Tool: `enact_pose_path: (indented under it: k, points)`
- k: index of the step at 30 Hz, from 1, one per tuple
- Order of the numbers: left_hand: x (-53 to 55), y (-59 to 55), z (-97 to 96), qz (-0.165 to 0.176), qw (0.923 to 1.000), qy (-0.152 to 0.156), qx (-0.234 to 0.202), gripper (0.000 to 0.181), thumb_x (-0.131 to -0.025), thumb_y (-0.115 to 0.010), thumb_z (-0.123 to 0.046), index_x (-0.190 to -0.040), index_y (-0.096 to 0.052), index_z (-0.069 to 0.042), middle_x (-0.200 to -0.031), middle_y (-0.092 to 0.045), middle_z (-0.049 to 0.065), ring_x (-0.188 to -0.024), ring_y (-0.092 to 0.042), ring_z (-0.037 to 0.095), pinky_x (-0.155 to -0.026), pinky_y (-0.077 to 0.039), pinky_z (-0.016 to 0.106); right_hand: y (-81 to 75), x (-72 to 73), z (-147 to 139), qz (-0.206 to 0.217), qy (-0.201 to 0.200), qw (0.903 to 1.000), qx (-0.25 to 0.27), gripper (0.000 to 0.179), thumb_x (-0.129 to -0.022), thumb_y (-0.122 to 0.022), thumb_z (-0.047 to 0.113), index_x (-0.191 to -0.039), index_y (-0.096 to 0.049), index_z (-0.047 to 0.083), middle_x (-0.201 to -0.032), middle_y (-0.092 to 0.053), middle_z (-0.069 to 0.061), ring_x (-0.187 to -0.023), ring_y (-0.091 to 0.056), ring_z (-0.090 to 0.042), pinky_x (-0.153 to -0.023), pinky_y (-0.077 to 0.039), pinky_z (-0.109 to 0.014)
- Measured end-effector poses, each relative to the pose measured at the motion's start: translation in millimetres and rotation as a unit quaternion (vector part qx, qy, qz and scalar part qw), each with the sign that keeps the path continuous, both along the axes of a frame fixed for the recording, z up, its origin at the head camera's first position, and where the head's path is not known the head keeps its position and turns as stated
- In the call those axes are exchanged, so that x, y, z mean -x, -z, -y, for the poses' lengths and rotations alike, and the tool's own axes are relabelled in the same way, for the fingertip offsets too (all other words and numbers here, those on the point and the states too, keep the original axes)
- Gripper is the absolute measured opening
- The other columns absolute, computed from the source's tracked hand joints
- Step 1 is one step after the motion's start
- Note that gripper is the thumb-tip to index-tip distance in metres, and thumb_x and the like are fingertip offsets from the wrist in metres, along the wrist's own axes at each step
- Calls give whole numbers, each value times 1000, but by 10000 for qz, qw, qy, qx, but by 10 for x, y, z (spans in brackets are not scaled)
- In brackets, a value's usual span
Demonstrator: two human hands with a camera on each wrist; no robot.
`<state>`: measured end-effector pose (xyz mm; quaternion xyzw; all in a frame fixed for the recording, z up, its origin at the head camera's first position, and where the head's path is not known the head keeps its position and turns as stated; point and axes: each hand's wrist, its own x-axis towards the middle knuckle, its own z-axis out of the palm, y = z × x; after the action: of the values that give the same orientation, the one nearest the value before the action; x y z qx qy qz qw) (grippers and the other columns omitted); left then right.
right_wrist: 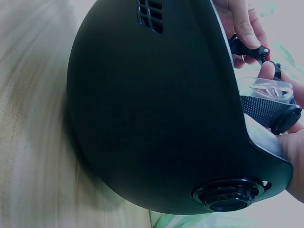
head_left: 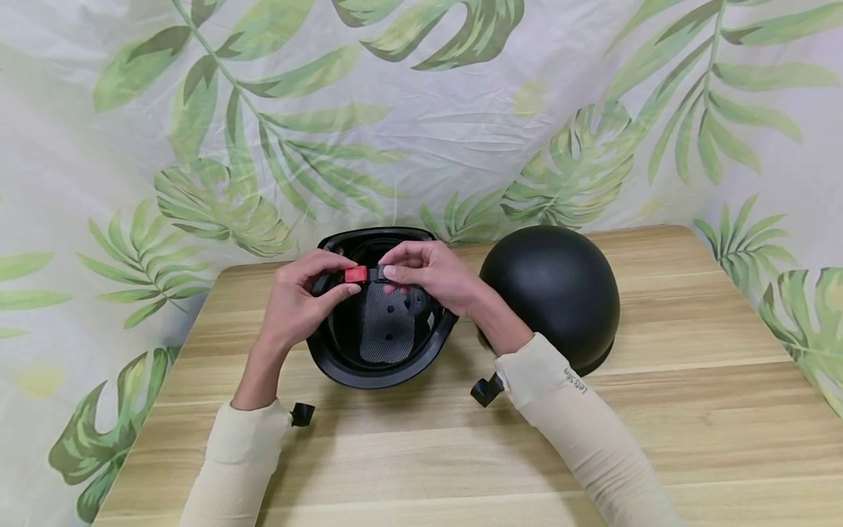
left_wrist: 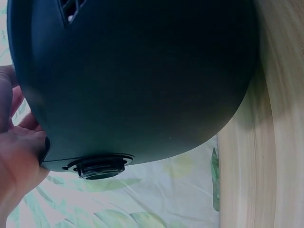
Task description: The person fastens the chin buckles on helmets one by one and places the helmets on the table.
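Note:
A black helmet [head_left: 374, 375] lies upside down on the table, its padded inside facing up. Over its opening, my left hand [head_left: 296, 293] pinches the red half of a chin-strap buckle [head_left: 356, 274] between thumb and fingers. My right hand [head_left: 431, 274] pinches the black half [head_left: 376, 274] just to the right, and the two halves meet end to end. From the right wrist, a black woven strap [right_wrist: 263, 109] and a clear plastic piece [right_wrist: 268, 89] show beside the rim. The helmet's shell [left_wrist: 142, 90] hides most of the left hand in the left wrist view.
Another black helmet [head_left: 549, 293] sits dome up on the wooden table [head_left: 408, 454], right behind the right forearm. A leaf-patterned cloth [head_left: 448, 146] hangs along the table's far edge. Small black mounts [head_left: 487, 390] stick out from both sleeve cuffs.

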<state>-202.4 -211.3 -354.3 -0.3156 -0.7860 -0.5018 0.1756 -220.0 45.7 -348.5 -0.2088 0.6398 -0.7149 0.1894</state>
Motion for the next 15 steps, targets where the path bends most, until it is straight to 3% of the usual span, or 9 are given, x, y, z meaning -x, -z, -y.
enact_pose_path:
  k: [15]
  points:
    - [-17, -12, -35, -219, 9997, -110, -8, 30, -79, -86, 14, -104, -79, 0, -100, -75, 15, -96, -67, 2, -87, -55, 18, -6, -59, 54, 63, 336, 9993, 115, 23, -103, -67, 2, -123, -71, -8, -86, -77, 0, -78, -74, -11, -72, -59, -24]
